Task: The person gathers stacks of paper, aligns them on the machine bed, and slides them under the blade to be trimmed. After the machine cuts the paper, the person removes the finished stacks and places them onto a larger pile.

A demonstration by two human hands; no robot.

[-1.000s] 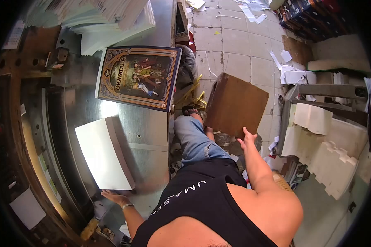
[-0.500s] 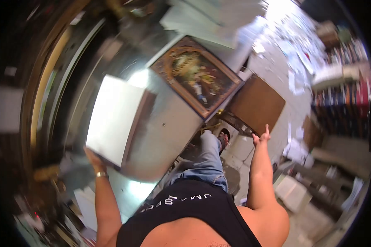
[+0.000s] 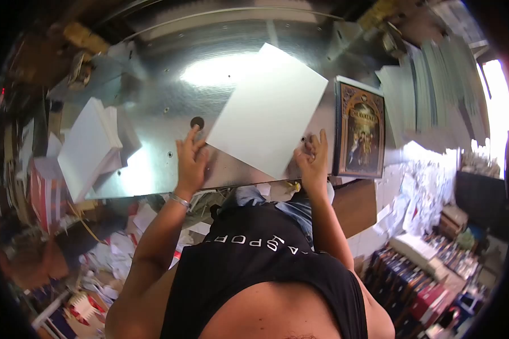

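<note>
A white rectangular paper block lies at an angle on the shiny metal table, in front of my body. My left hand is open at its left corner, fingers spread and pointing away from me, one fingertip close to a dark round hole in the table. Beside the block's lower right edge is my right hand, open, with the index finger stretched out and the others loosely bent. Right of that hand lies a thick book with an ornate brown and gold cover picture.
White paper stacks stand at the table's left end. Tall pale stacks of sheets stand at the back right. A brown board sits below the table edge. Loose paper scraps and rows of books fill the floor area.
My view has turned to face the table. The white block my left hand was at now lies in front of me. My right hand has come from beside the brown board to the block.
</note>
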